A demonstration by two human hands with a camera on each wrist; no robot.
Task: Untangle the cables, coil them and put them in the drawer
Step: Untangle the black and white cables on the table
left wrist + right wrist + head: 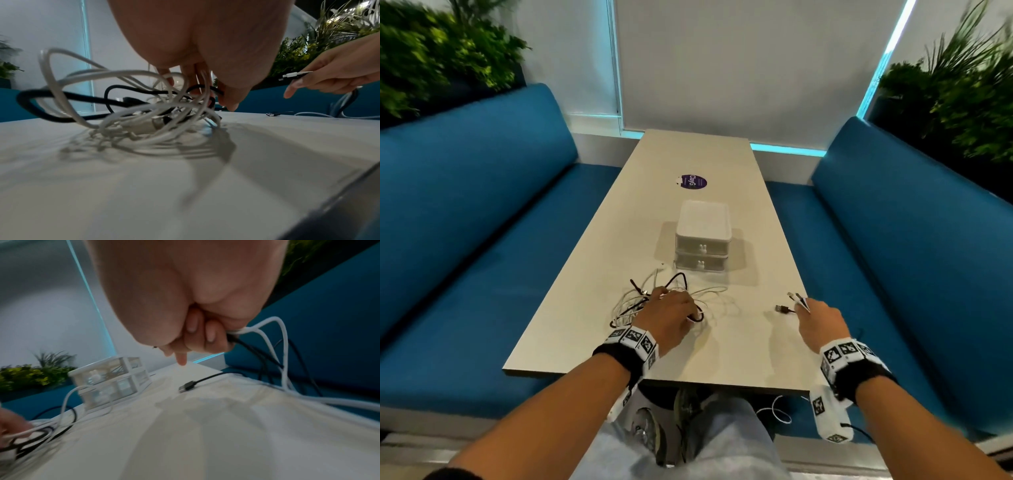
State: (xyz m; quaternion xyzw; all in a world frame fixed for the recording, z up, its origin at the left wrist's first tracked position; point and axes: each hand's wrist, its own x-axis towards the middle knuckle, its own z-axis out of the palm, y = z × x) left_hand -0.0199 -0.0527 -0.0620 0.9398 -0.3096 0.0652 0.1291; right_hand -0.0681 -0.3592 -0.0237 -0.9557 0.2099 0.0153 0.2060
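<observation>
My left hand (671, 317) grips the tangled white and black cables (127, 104) on the pale worktop (688, 356); my right hand (822, 320), well apart, pinches several cable ends (796, 298).

Cool, dim light; soft shadows on the table (599, 246); wrist views blurred, edges warped.

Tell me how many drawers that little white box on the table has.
2. The drawer unit has an upper drawer and a lower drawer, stacked, both closed, each with a small white knob.
</observation>
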